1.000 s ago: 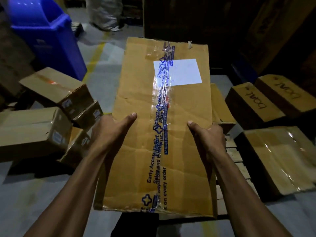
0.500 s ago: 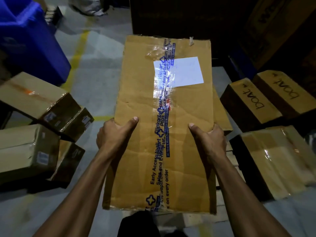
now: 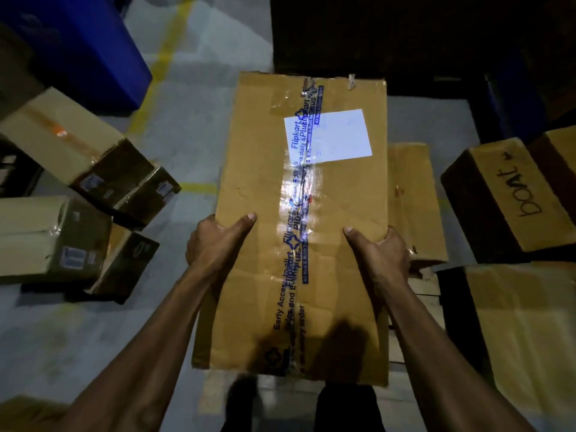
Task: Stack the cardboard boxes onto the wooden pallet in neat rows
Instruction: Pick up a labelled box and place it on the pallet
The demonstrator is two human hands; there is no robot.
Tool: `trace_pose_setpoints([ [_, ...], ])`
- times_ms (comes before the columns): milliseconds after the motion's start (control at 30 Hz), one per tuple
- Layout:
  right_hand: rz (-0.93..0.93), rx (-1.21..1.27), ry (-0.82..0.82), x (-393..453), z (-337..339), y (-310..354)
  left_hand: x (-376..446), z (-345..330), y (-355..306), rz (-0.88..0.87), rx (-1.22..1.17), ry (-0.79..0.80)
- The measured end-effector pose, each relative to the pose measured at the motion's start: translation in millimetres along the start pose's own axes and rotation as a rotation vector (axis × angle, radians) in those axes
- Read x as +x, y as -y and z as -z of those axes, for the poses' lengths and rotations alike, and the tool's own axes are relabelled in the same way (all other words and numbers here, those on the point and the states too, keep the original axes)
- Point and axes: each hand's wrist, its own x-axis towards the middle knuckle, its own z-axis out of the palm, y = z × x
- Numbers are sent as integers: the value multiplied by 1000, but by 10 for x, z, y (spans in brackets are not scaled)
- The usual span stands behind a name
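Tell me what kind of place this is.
Probably a warehouse or parcel-sorting floor: taped cardboard boxes lie loose on a concrete floor with a painted yellow line, and both hands hold a long shipping box bearing a white label.

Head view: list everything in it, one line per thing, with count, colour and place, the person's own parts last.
Held box: one, tan with blue printed tape and a white label, centre, gripped at both side edges.
Floor boxes: about four, brown, in a loose heap at left.
"boat" box: one, brown with black handwriting, at right.
Other right boxes: at least two, tan, one under the held box's right edge, one at lower right.
Pallet: one, pale wood, slats showing beside the right hand.
Bin: one, blue, upper left.
Floor line: yellow, on grey floor, upper left.
Left hand: on the box's left edge.
Right hand: on its right edge.
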Motion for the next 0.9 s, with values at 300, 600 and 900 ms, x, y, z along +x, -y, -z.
trace_pose_setpoints([
  [300,-65,-109,207,1647,-376,-573,874,-1285,210,216,-4,2],
  [600,-127,-105,174,2837,-1047,-1366,1959,-2425,739,242,-33,29],
  [900,-46,-95,156,3685,-1332,-1847,2624,-3192,969,223,-79,143],
])
